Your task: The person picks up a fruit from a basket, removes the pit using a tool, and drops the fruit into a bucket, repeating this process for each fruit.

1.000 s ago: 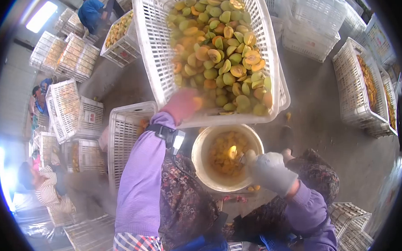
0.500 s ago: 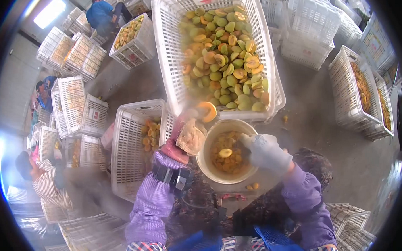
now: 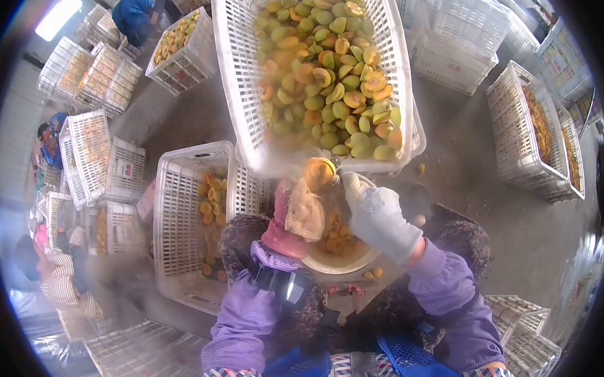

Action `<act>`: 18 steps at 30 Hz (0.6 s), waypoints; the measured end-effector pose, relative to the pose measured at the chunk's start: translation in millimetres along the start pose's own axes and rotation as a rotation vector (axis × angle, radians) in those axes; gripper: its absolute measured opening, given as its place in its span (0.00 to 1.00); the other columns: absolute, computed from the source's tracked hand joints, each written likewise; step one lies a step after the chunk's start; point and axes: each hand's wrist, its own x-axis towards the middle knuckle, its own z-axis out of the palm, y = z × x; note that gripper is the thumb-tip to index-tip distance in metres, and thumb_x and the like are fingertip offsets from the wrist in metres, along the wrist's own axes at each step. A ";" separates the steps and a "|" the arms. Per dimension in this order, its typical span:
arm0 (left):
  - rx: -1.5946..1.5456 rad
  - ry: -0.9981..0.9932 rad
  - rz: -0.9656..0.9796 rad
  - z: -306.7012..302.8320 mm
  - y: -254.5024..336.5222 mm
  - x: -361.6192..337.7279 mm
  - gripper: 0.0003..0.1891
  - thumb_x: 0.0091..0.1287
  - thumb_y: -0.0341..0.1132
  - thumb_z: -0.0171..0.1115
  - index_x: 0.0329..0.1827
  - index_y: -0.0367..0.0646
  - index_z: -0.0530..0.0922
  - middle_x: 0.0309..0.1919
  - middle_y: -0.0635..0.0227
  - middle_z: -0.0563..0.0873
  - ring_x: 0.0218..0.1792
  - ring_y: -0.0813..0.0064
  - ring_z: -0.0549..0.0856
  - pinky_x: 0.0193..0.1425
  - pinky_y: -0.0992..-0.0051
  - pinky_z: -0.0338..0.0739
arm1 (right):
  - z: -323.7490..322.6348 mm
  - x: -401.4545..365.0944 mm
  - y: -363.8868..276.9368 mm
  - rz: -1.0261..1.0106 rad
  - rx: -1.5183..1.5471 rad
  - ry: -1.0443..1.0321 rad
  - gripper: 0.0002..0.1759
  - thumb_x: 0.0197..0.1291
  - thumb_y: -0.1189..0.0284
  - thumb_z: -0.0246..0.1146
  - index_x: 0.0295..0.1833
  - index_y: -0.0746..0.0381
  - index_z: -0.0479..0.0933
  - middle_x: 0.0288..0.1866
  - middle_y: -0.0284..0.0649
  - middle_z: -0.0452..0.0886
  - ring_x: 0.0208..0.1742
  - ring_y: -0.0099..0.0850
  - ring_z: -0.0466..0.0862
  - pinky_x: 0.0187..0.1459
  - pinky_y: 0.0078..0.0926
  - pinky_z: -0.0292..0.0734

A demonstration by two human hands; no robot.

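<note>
Snugly closed left fingers (image 3: 305, 203) around fruit (image 3: 321, 172)

The left hand (image 3: 291, 222) holds a fruit piece (image 3: 320, 172) close to the right hand (image 3: 383, 217), between far crate (image 3: 231, 91) and bucket (image 3: 344, 267).

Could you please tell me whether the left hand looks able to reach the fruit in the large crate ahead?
Probably yes: the fruit lies in an open crate just beyond the left hand, though that hand already holds a fruit half.
</note>
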 end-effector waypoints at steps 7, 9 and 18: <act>0.077 0.242 -0.002 1.8 12.6 13.0 0.15 0.63 0.33 0.61 0.52 0.38 0.76 0.43 0.62 0.81 0.42 0.69 0.82 0.48 0.70 0.79 | 26.9 -0.7 -4.8 -0.007 0.082 0.014 0.25 0.59 0.73 0.56 0.60 0.73 0.67 0.32 0.47 0.83 0.32 0.39 0.85 0.30 0.35 0.78; -1.219 0.228 -0.683 14.2 11.1 14.0 0.13 0.72 0.36 0.52 0.52 0.36 0.75 0.47 0.56 0.82 0.44 0.63 0.84 0.53 0.63 0.80 | 29.1 2.9 -11.4 0.055 0.212 -0.045 0.26 0.58 0.73 0.57 0.61 0.74 0.66 0.31 0.49 0.83 0.34 0.42 0.85 0.31 0.38 0.78; -0.008 0.158 0.090 2.2 2.2 10.8 0.17 0.67 0.33 0.57 0.57 0.37 0.74 0.42 0.61 0.81 0.41 0.71 0.83 0.44 0.72 0.81 | 29.1 4.8 -15.8 0.127 0.412 -0.034 0.30 0.55 0.72 0.61 0.62 0.72 0.62 0.29 0.53 0.81 0.33 0.49 0.84 0.34 0.43 0.76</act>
